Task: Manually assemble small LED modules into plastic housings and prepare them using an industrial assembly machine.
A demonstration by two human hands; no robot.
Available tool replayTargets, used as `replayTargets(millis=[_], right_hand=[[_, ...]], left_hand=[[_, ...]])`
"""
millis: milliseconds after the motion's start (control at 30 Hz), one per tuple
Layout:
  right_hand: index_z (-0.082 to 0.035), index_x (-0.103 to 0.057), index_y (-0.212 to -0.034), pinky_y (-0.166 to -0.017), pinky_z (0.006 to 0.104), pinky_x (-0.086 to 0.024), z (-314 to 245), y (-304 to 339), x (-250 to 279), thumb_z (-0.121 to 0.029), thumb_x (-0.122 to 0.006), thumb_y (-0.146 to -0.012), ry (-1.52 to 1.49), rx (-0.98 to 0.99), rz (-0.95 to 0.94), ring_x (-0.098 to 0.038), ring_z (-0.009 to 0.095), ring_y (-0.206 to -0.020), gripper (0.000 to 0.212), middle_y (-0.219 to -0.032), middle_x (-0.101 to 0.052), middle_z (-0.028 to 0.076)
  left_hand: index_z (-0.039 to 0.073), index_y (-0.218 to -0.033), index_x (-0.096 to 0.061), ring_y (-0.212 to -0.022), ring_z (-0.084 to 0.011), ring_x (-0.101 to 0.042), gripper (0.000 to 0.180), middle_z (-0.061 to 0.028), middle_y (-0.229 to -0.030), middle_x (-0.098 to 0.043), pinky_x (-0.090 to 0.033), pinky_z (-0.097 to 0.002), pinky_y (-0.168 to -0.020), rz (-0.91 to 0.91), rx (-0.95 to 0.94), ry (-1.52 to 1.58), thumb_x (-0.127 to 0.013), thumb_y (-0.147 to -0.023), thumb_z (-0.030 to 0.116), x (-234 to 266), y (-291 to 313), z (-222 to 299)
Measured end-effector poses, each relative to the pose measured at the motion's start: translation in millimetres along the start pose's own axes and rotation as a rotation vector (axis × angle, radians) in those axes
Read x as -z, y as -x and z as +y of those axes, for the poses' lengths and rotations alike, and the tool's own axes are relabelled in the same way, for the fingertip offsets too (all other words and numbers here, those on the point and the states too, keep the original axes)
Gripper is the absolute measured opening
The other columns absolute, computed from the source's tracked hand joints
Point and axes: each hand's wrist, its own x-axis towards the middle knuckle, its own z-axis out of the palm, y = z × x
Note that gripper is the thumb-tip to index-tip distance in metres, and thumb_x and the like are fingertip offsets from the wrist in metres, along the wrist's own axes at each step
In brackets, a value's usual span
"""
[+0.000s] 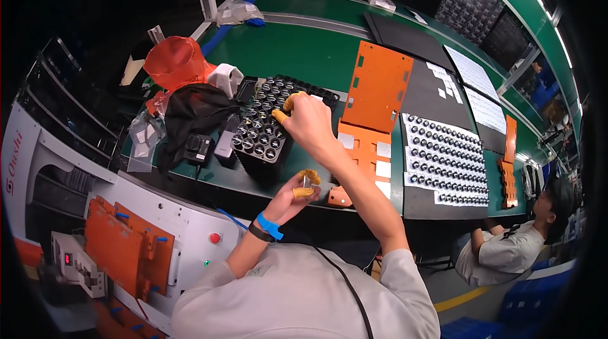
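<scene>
My right hand (306,118), with yellow finger cots, reaches over a black tray (253,166) filled with rows of small round black parts with glassy tops (258,136). Its thumb and forefinger come together at the parts; what they pinch, if anything, is hidden. Lower down, in front of the tray, my left hand (292,197) is curled palm up. Between its yellow-tipped fingers is a small shiny clear piece (307,182), too small to name surely. A blue band (270,226) circles my left wrist.
Right of the tray lie an orange fixture plate (379,89) and a white sheet with rows of round black parts (443,160). Left are a red bag (177,60), black cloth (193,111) and a small grey box (225,142). A co-worker (516,244) sits at the right.
</scene>
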Motion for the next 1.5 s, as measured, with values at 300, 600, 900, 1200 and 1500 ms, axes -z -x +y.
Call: replayTargets(millis=[300, 600, 900, 1200, 1500], right_hand=[[0.000, -0.072, -0.085, -0.071, 0.0428, -0.056, -6.4, 1.0, 7.9, -0.030, -0.079, -0.076, 0.015, -0.041, 0.029, -0.070, 0.033, -0.079, 0.032, -0.085, -0.071, 0.017], [-0.003, -0.062, -0.094, -0.061, 0.0264, -0.044, 12.8, 97.1, 55.5, -0.008, -0.078, -0.079, -0.563, -0.097, 0.092, -0.050, 0.011, -0.067, 0.023, -0.080, -0.057, 0.002], [-0.002, -0.061, -0.100, -0.060, 0.0205, -0.041, 38.9, 179.8, 66.6, -0.006, -0.072, -0.085, -0.950, -0.304, 0.047, -0.052, 0.004, -0.065, 0.019, -0.084, -0.062, 0.001], [-0.002, -0.063, -0.102, -0.061, 0.0206, -0.040, 40.1, 201.6, 68.5, -0.007, -0.073, -0.087, -0.995, -0.326, 0.066, -0.050, 0.004, -0.070, 0.018, -0.086, -0.055, -0.003], [-0.001, -0.064, -0.098, -0.060, 0.0229, -0.040, 39.3, 204.4, 76.1, -0.010, -0.076, -0.089, -0.834, -0.370, -0.046, -0.047, 0.005, -0.067, 0.018, -0.082, -0.056, -0.001]], left_hand=[[0.008, -0.125, -0.060, -0.069, -0.0137, -0.051, 0.048, -0.0056, -0.103, -0.066, -0.040, -0.0262, -0.060, -0.046, 0.180, 0.202, -0.040, -0.109, 0.048, -4.3, -7.9, -9.9], [0.008, -0.124, -0.061, -0.090, -0.0229, -0.058, 0.042, -0.0075, -0.114, -0.066, -0.048, -0.0399, -0.087, -0.113, 0.070, 0.323, -0.048, -0.094, 0.034, -20.8, -5.4, -1.6], [0.004, -0.136, -0.051, -0.090, -0.0216, -0.058, 0.040, -0.0100, -0.118, -0.061, -0.048, -0.0364, -0.082, -0.220, -0.035, 0.086, -0.051, -0.102, 0.024, -48.7, -8.8, 5.7], [0.001, -0.142, -0.053, -0.082, -0.0141, -0.065, 0.065, -0.0094, -0.117, -0.068, -0.056, -0.0267, -0.068, -0.107, -0.232, -0.384, -0.077, -0.092, 0.035, -60.0, -4.5, 3.6], [-0.001, -0.132, -0.063, -0.094, -0.0173, -0.074, 0.058, -0.0111, -0.128, -0.070, -0.060, -0.0291, -0.084, -0.021, -0.675, -1.034, -0.085, -0.079, 0.005, -82.6, 6.9, 12.2]])
